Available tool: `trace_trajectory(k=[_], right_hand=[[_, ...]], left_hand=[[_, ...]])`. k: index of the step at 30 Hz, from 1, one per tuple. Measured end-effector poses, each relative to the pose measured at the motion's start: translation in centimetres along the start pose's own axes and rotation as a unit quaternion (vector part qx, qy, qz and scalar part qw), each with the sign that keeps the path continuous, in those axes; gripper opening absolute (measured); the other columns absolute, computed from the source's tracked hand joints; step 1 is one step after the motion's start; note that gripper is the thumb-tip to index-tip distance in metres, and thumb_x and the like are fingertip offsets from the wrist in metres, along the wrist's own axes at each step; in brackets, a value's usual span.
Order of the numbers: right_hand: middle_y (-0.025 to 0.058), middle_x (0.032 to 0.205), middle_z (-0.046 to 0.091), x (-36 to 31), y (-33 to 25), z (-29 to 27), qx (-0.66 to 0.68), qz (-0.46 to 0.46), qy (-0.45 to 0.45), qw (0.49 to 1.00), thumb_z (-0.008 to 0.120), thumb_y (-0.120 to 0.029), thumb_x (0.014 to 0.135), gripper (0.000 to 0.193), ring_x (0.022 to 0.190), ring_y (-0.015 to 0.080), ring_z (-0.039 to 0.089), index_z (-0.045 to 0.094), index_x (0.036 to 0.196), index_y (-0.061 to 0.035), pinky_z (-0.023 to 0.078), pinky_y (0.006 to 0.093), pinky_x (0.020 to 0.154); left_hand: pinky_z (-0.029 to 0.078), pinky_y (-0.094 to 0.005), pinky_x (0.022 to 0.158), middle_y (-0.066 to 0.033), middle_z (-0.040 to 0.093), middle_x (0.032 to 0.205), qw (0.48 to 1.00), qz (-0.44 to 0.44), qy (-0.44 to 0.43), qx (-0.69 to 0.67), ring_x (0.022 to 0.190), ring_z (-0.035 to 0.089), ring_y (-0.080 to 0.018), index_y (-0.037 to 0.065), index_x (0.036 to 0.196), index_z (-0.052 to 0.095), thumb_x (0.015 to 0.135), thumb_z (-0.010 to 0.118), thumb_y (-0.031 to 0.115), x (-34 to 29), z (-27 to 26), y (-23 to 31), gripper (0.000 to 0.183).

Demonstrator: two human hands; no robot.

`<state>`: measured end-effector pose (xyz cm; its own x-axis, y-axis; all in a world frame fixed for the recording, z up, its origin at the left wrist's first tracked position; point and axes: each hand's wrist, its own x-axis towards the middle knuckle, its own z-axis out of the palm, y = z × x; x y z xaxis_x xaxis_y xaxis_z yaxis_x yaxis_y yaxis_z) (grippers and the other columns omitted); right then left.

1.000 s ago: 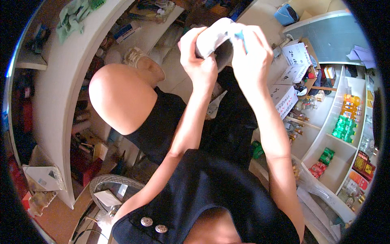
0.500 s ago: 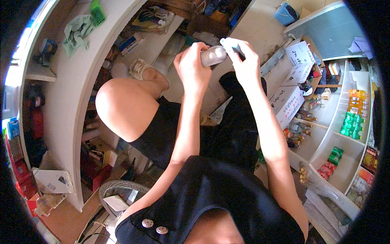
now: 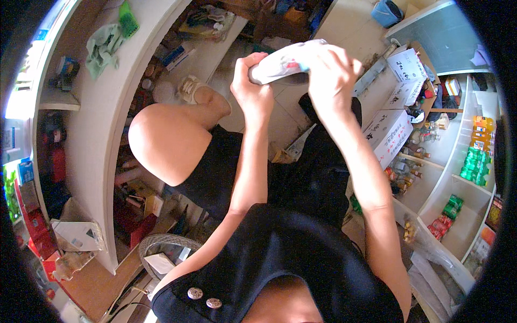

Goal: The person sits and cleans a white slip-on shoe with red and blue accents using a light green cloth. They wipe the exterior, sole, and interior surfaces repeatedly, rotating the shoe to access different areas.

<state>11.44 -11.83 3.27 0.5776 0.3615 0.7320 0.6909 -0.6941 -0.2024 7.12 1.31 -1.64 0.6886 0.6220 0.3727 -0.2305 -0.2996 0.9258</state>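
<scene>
Both hands are raised in front of me at the top middle, over my bent knee. My left hand [image 3: 252,81] is closed around the near left end of a whitish, elongated thing [image 3: 274,69] with a rounded end and small red and blue marks. I cannot tell whether it is a bottle or has a cloth over it. My right hand [image 3: 335,72] is curled over its other end, fingers bent and knuckles up. What lies beneath those fingers is hidden.
To the left stands a curved white counter [image 3: 89,140] with a green cloth [image 3: 102,48] and green brush [image 3: 128,19] on it. White cartons [image 3: 386,132] and a shelf with orange bottles [image 3: 483,132] are at right. A blue bucket [image 3: 386,13] stands far off.
My right hand has come down over the far end of the held thing, knuckles up. The thing now looks whiter and longer; earlier it showed a greyish, see-through side.
</scene>
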Motion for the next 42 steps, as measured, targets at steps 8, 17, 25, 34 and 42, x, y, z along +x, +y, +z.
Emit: trace_trajectory(k=[8, 17, 25, 34, 42], right_hand=[[-0.0002, 0.091, 0.07, 0.4, -1.8, -0.9, 0.047, -0.06, -0.003, 0.997, 0.068, -0.003, 0.075, 0.015, 0.092, 0.0163, 0.062, 0.071, 0.087, -0.0113, 0.038, 0.0335, 0.08], [-0.0043, 0.096, 0.068, 0.2, -1.1, -1.0, -0.005, -0.127, -0.057, 0.99, 0.064, -0.025, 0.079, 0.019, 0.093, 0.0159, 0.059, 0.072, 0.094, -0.0202, 0.039, 0.0388, 0.081], [-0.0053, 0.098, 0.07, -0.1, -0.6, -1.8, -0.003, -0.13, -0.06, 0.99, 0.069, -0.017, 0.074, 0.021, 0.093, 0.0138, 0.06, 0.073, 0.094, -0.0195, 0.039, 0.0338, 0.081], [-0.0031, 0.091, 0.069, -0.7, -0.1, -1.3, 0.028, -0.108, -0.036, 0.993, 0.072, -0.013, 0.073, 0.019, 0.09, 0.0162, 0.061, 0.073, 0.092, -0.0164, 0.039, 0.0359, 0.079], [-0.005, 0.096, 0.07, -0.6, -2.7, -1.7, -0.009, -0.193, -0.059, 0.979, 0.066, -0.018, 0.076, 0.017, 0.096, 0.013, 0.061, 0.073, 0.092, -0.0196, 0.041, 0.035, 0.078]], left_hand=[[0.05, -0.0338, 0.09, -0.0174, 0.068, 0.102, 0.998, 0.056, 0.022, -0.016, 0.099, 0.065, -0.0239, -0.002, 0.094, 0.058, 0.071, 0.059, -0.018, -0.4, 0.3, -0.3, 0.028], [0.053, -0.0327, 0.08, -0.0127, 0.069, 0.093, 0.991, 0.091, 0.068, 0.077, 0.09, 0.068, -0.0258, 0.0, 0.088, 0.063, 0.068, 0.066, -0.009, -1.0, 1.0, 0.4, 0.023], [0.053, -0.0314, 0.082, -0.0111, 0.07, 0.094, 0.993, 0.066, 0.058, 0.078, 0.091, 0.068, -0.0234, 0.002, 0.088, 0.063, 0.066, 0.063, -0.011, -1.5, 1.5, 0.7, 0.026], [0.052, -0.028, 0.078, -0.0102, 0.071, 0.092, 0.995, 0.049, 0.071, 0.051, 0.086, 0.069, -0.0186, 0.002, 0.092, 0.064, 0.069, 0.062, -0.013, -1.5, 1.5, 0.6, 0.027], [0.052, -0.0274, 0.079, -0.0116, 0.071, 0.095, 0.998, 0.018, 0.058, -0.007, 0.088, 0.069, -0.0192, 0.001, 0.091, 0.064, 0.071, 0.06, -0.013, -2.1, 1.2, 1.0, 0.025]])
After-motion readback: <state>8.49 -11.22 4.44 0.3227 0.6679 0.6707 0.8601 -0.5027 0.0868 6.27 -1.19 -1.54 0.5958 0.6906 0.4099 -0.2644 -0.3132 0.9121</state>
